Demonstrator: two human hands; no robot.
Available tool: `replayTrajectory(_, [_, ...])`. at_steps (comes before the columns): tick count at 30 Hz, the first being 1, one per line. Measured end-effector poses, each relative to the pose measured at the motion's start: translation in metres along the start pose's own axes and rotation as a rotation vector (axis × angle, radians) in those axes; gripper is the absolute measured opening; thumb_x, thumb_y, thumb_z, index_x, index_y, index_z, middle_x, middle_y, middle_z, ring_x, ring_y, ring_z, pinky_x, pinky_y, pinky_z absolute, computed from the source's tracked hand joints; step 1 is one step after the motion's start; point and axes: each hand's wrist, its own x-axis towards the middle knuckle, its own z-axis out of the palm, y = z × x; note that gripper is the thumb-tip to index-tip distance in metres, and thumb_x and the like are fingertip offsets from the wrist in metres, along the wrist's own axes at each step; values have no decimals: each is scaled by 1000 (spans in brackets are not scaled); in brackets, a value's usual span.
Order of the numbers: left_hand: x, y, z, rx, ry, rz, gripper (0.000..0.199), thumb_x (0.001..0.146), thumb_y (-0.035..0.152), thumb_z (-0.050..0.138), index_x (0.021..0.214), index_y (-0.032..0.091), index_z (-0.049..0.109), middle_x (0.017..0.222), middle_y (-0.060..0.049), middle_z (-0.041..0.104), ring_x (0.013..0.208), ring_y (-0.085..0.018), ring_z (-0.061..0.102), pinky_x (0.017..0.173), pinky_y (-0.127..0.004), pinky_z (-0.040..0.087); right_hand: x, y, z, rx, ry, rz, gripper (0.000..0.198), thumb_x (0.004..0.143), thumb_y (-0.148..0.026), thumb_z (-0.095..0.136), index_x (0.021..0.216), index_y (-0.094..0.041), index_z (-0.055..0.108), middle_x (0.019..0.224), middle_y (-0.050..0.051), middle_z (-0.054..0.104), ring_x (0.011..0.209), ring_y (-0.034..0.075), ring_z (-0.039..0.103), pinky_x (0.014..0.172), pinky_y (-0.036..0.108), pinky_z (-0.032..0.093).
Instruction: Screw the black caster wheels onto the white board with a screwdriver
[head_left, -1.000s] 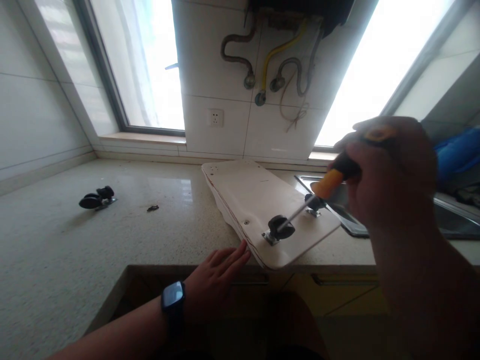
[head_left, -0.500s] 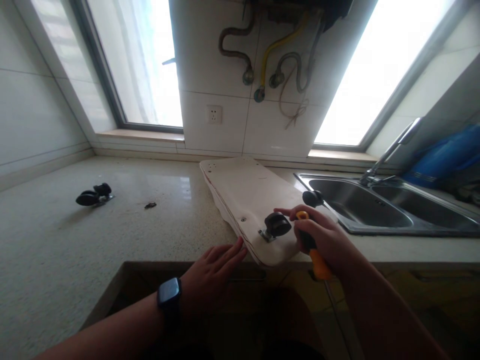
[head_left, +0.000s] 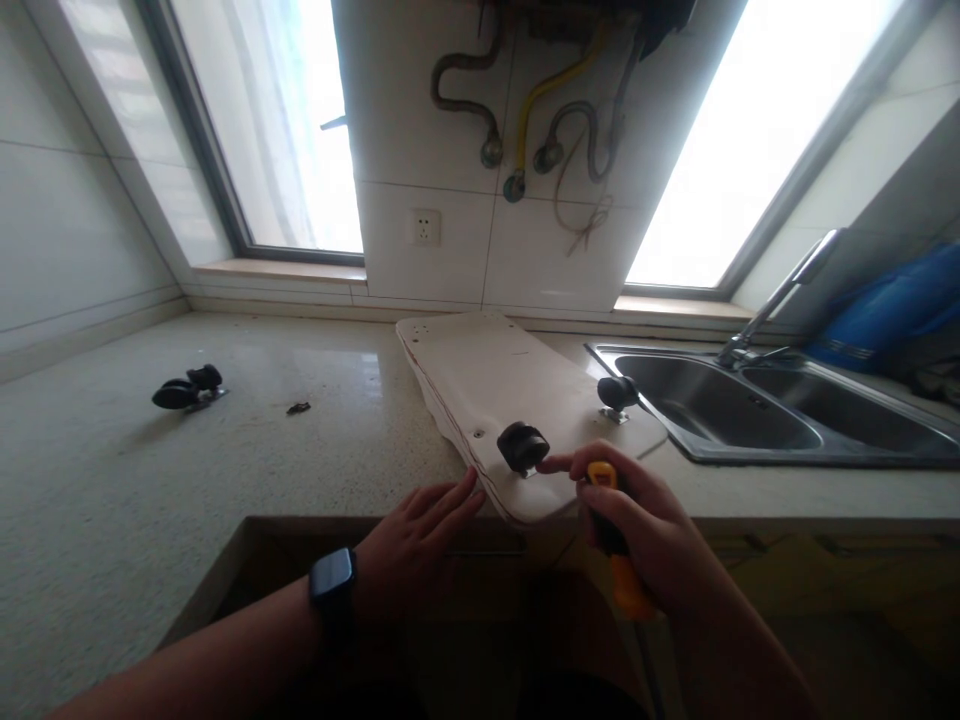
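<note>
A cream board (head_left: 487,370) lies on the counter, its near end at the front edge. Two black casters stand on it: a near caster (head_left: 523,447) and a far caster (head_left: 616,393) by the sink, each on a metal plate. My left hand (head_left: 427,530) is open, fingers stretched out, their tips against the board's left edge. In my right hand (head_left: 637,510) is an orange and black screwdriver (head_left: 630,590), its shaft pointing down toward me. The right index finger reaches out to the near caster's base.
On the counter (head_left: 330,460) at the left lie loose black casters (head_left: 184,388) and a small heap of screws or bits (head_left: 298,408). A double steel sink (head_left: 705,455) with a tap (head_left: 772,300) is at the right. Hoses (head_left: 517,130) hang on the wall behind.
The near caster has swivelled round to the left. My right hand, still around the screwdriver, has moved slightly down, its index finger now at the caster's base. My left hand stays at the board's edge.
</note>
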Motion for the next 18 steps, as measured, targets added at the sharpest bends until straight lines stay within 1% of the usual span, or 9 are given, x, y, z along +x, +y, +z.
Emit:
replayTrajectory(2, [0,1,-1,-4,3,-8,93,89,11,56,169,19,9,170,-21,34,144,-37,49,112,-56,49,-4,1,4,0,-36,-27,15,87,-35,71,88,-22,65,119,8,75,58,9,55,53,24,48])
replayTrajectory(4, [0,3,-2,-9,-7,-24,93,89,10,56,169,19,9,170,-21,33,145,-37,48,112,-56,50,-5,4,2,39,23,-68,14,87,-33,71,86,-21,65,116,8,76,57,8,54,52,24,46])
replayTrajectory(5, [0,3,-3,-13,-13,-33,93,89,10,56,169,20,10,171,-21,32,146,-37,48,112,-56,50,-5,6,-3,75,88,-89,13,86,-32,71,85,-21,65,113,7,76,55,8,53,51,24,44])
replayTrajectory(8, [-1,4,-3,-47,-3,-51,93,90,11,57,169,21,9,171,-20,31,148,-37,45,113,-57,49,-1,18,-27,217,373,-134,11,78,-28,74,83,-21,67,107,7,76,47,7,50,43,24,39])
replayTrajectory(10, [-1,4,-3,-80,28,-60,92,91,12,58,168,23,10,171,-18,32,149,-36,44,114,-58,49,6,29,-50,298,615,-147,13,70,-25,75,79,-19,68,108,9,76,47,7,50,41,24,39])
replayTrajectory(11, [-1,5,-3,-99,53,-62,91,91,12,58,168,24,10,170,-18,33,149,-36,43,114,-58,49,9,36,-61,302,715,-161,14,69,-25,75,80,-19,69,109,8,75,48,6,50,39,22,39])
replayTrajectory(13, [1,7,-3,-143,115,-66,89,92,11,57,167,24,12,169,-18,35,149,-35,42,115,-59,49,16,48,-79,311,869,-147,14,68,-21,73,81,-21,70,113,4,73,49,5,50,38,20,42])
replayTrajectory(15, [3,10,-3,-190,161,-79,87,93,12,56,167,25,13,167,-18,37,149,-34,42,115,-58,49,22,58,-90,331,903,-106,17,68,-22,72,85,-21,72,113,4,73,50,5,51,37,19,44])
replayTrajectory(18, [7,14,-7,-246,193,-121,85,94,13,57,166,28,13,166,-17,36,148,-33,42,112,-57,53,28,65,-96,394,843,-14,29,66,-24,73,95,-18,75,110,9,73,50,6,52,36,20,45])
